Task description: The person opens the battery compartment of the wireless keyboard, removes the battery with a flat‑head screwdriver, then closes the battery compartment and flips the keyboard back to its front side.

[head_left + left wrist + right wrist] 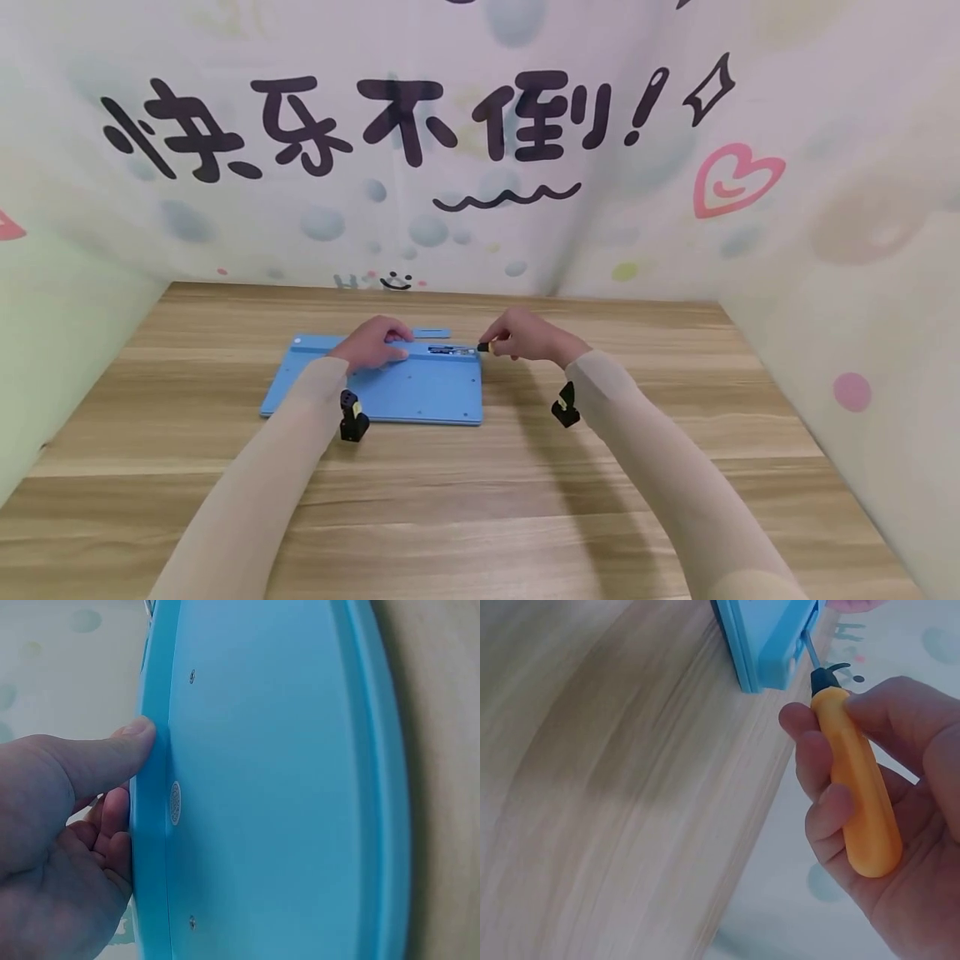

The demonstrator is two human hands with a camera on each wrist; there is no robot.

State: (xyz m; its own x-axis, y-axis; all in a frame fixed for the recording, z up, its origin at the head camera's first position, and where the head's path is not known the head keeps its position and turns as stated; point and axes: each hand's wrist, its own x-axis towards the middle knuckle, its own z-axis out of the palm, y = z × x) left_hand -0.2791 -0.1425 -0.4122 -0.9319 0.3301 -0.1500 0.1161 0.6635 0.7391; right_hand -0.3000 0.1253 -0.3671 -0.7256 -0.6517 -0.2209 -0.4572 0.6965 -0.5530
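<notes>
A light blue keyboard (420, 396) lies underside up on the table, with small screws and a raised ridge along its far edge. My left hand (375, 342) grips that ridge; in the left wrist view the thumb (124, 746) presses on it and the fingers curl behind. An open battery compartment (452, 350) shows at the ridge's right end, its contents too small to tell. My right hand (531, 335) holds a screwdriver (859, 780) by its yellow handle. Its metal shaft reaches the compartment; the tip is hidden.
A narrow blue cover (431, 333) lies on the table just behind the keyboard. The wood-grain table (465, 517) meets a printed cloth wall (480, 242) at the back. More wall stands at both sides. Each wrist wears a small black mount (566, 406).
</notes>
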